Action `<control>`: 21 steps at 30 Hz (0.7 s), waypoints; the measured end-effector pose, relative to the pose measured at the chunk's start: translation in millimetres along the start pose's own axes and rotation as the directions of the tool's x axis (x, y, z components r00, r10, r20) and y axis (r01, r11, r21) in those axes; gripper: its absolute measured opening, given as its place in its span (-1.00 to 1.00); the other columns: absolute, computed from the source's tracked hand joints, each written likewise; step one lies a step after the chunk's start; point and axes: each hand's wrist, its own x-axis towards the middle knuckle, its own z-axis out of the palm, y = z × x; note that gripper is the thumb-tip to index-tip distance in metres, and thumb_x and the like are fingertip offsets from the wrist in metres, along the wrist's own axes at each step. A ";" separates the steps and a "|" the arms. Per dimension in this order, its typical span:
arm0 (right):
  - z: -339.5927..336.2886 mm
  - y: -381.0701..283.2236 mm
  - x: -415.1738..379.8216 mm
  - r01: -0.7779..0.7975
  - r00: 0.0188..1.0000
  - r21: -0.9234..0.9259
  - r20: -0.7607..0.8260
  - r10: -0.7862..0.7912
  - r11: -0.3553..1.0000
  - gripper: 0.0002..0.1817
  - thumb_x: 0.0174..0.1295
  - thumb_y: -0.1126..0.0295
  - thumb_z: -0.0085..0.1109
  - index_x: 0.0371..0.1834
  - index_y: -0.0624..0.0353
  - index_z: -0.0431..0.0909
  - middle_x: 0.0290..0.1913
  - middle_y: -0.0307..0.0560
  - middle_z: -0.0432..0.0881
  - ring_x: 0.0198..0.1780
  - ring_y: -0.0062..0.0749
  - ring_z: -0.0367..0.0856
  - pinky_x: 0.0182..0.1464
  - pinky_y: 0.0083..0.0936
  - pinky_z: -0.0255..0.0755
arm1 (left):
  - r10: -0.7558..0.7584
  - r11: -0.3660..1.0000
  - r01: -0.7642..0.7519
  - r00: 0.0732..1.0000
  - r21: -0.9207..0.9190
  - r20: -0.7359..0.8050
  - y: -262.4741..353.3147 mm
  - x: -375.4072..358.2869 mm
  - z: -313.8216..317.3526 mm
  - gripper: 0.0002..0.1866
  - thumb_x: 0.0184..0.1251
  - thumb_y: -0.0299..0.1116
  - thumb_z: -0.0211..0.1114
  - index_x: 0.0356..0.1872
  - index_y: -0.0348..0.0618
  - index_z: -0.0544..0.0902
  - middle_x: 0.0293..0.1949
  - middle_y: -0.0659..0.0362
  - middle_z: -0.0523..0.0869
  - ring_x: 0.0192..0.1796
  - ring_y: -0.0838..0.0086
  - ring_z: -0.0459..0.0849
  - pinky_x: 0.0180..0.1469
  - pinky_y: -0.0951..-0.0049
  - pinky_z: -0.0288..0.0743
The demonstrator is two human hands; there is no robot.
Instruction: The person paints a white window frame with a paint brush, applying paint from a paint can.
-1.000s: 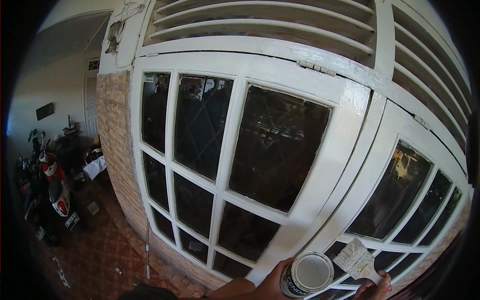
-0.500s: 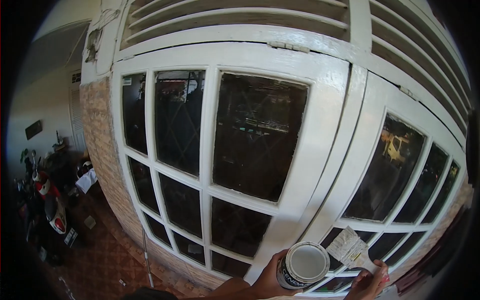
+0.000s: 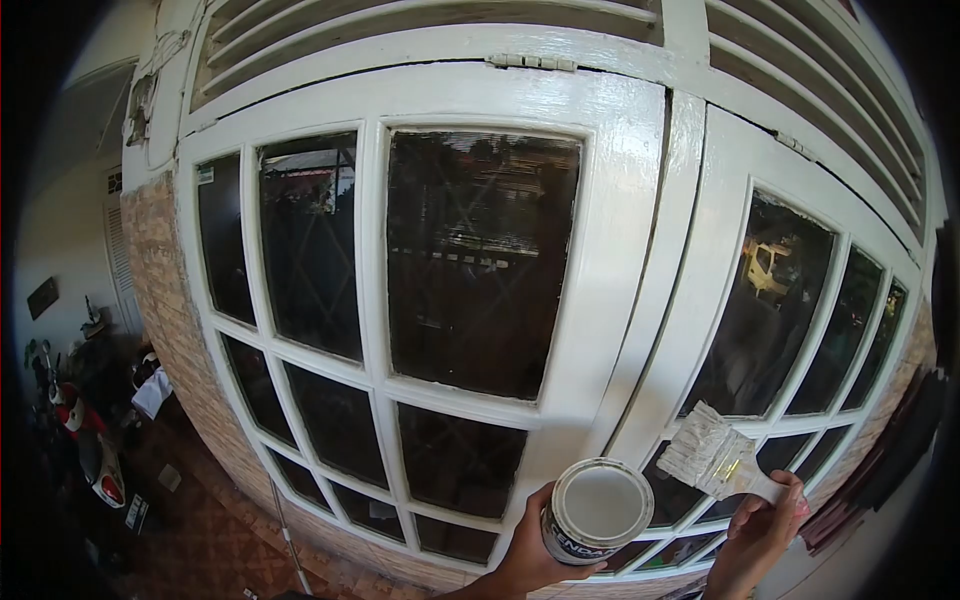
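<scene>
**Can in my left grip, brush in my right, at the white window**

My left hand [image 3: 530, 555] is wrapped around the paint can [image 3: 597, 510], fingers curled round its dark side and thumb near the rim, so this grip is closed on the can. The can stands upright with its mouth open to me, showing white paint inside. It sits low in my view, in front of the bottom of the window.

Just right of the can, my right hand [image 3: 760, 525] pinches the handle of the brush [image 3: 715, 455]. The bristles are white with paint and point up and to the left, away from this grip. They lie against or just in front of the white window frame [image 3: 640, 300]; I cannot tell whether they touch it. Brush and can are close together but apart.

Above both grips rises the central upright of the frame, glossy white, with dark glass panes [image 3: 480, 260] to the left of it and more panes to the right. White bars divide the panes into a grid. Higher still, well above my hands, run white louvres [image 3: 400, 15].

Far left of my left grip, a brick wall [image 3: 170, 320] edges the window. Beyond it and lower down stands a scooter [image 3: 90, 455] on a patterned tile floor [image 3: 200, 530]. A thin white pole [image 3: 290, 540] leans near the foot of the wall.
</scene>
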 end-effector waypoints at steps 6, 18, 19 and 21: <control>2.0 4.9 5.6 0.022 0.997 0.091 0.074 -0.029 0.996 -0.66 0.47 0.16 0.06 -0.01 0.27 0.52 -0.49 -0.21 0.54 -0.56 -0.66 0.42 -0.61 -0.75 0.23 | 0.124 0.986 -0.131 0.990 -0.105 -0.073 -36.9 7.3 5.4 0.35 -0.43 -0.33 0.79 0.44 -0.18 -0.01 0.31 -0.05 0.37 0.38 0.22 0.38 0.39 0.12 0.28; 0.0 28.4 21.9 -0.034 0.999 -0.006 0.029 0.034 0.999 -0.69 0.49 0.15 0.01 -0.08 0.22 0.46 -0.26 -0.22 0.51 -0.50 -0.81 0.38 -0.62 -0.84 0.25 | 0.118 0.988 -0.115 0.993 -0.106 0.020 -40.8 8.9 -14.5 0.26 -0.37 -0.40 0.76 0.39 -0.29 0.02 0.31 -0.09 0.34 0.40 0.19 0.35 0.44 0.09 0.20; -0.6 28.3 20.8 -0.044 0.994 -0.042 0.098 0.048 0.998 -0.66 0.50 0.14 -0.02 -0.11 0.26 0.45 -0.32 -0.21 0.49 -0.52 -0.76 0.37 -0.60 -0.81 0.25 | 0.115 0.991 -0.112 0.993 -0.077 0.031 -44.8 8.0 -18.7 0.28 -0.39 -0.41 0.76 0.40 -0.29 0.01 0.31 -0.09 0.35 0.40 0.19 0.36 0.44 0.10 0.20; 3.5 25.8 16.4 -0.019 0.960 -0.084 0.276 0.041 0.996 -0.62 0.52 0.13 -0.07 -0.14 0.30 0.44 -0.36 -0.20 0.47 -0.53 -0.71 0.35 -0.58 -0.80 0.21 | 0.066 0.988 -0.062 0.998 -0.142 0.024 -53.3 -5.4 -19.2 0.31 -0.40 -0.41 0.77 0.42 -0.28 0.00 0.31 -0.10 0.35 0.39 0.18 0.38 0.43 0.11 0.23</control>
